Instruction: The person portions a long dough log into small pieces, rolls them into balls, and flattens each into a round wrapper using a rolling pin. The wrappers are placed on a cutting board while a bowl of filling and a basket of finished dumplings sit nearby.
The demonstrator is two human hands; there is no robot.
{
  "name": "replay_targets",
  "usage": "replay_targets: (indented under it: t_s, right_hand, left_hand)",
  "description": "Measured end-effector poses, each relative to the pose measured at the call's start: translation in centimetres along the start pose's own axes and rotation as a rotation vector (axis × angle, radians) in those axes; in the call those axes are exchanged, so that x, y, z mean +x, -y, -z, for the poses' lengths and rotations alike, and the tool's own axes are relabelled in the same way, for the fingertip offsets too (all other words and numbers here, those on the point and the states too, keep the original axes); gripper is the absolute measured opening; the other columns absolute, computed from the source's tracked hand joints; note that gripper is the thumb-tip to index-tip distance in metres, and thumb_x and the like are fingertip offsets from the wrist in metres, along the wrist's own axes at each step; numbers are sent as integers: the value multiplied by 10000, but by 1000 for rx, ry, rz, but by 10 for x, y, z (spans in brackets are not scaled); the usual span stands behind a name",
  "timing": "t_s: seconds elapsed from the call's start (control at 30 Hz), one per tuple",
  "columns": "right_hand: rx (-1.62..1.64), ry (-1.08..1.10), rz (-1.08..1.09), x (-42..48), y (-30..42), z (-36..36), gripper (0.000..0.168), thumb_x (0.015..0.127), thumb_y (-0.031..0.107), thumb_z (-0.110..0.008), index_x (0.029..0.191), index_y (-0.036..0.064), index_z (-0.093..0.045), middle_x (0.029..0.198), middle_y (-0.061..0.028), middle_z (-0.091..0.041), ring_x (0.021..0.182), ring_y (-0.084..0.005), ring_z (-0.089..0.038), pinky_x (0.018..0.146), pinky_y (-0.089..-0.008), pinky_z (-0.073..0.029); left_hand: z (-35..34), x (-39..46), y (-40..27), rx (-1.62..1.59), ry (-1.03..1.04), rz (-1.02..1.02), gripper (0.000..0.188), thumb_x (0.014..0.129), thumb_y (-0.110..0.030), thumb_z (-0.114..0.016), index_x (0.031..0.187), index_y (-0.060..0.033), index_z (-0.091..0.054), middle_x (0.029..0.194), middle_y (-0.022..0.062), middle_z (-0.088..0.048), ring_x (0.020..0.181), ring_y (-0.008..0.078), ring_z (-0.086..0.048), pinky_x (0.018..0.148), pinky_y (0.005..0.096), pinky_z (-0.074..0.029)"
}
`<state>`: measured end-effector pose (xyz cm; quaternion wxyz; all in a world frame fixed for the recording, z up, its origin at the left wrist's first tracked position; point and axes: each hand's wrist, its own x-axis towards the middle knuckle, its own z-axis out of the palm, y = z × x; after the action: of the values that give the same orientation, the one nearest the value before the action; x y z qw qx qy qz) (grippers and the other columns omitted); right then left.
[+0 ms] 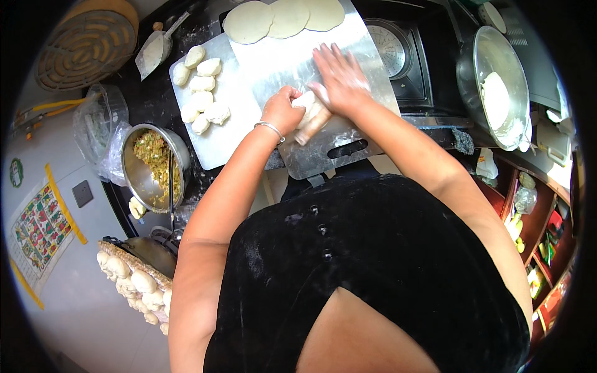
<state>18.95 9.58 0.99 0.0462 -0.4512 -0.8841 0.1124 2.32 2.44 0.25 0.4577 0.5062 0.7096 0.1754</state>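
Note:
My left hand [283,109], with a bangle at the wrist, has its fingers curled around the end of a floury rolling pin [312,130], near the metal board's handle slot. My right hand [342,79] lies beside it, fingers spread over the steel board [275,70], somewhat blurred. Something white, perhaps dough, shows between the hands, partly hidden. Flat dough rounds [289,18] overlap at the board's far edge. Several dough pieces [202,84] sit on the board's left part.
Left stands a steel bowl of chopped filling [154,163] with chopsticks. Farther left are plastic bags [100,126] and a tray of shaped buns [142,282]. A flour scoop [156,49] lies at the back left. On the right are a stove burner [387,49] and a large bowl [480,88] with dough.

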Motion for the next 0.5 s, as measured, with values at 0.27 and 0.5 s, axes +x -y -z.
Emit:
replay_targets:
  t_s: [0.27,0.5]
  right_hand:
    - [-61,114,43,-38,-19,0,735,909,478,-493,1460,54,-255,1526,-164,-247,1432,-294,-178,1164,-452,-120]
    - [68,-131,60,61,11,-14,739,903,477,-496,1433,5,-290,1508,-202,-263,1419,-335,-200,1158,-434,-153]
  left_hand:
    - [-9,0,8,-122,-109,-36,296,832,-274,-658,1003,-32,-647,955,141,-684,856,244,-655,789,342,-496]
    - [12,-5,-23,110,-73,-75,276,811,-236,-644,1022,-58,-658,967,177,-674,908,344,-638,835,400,-487]
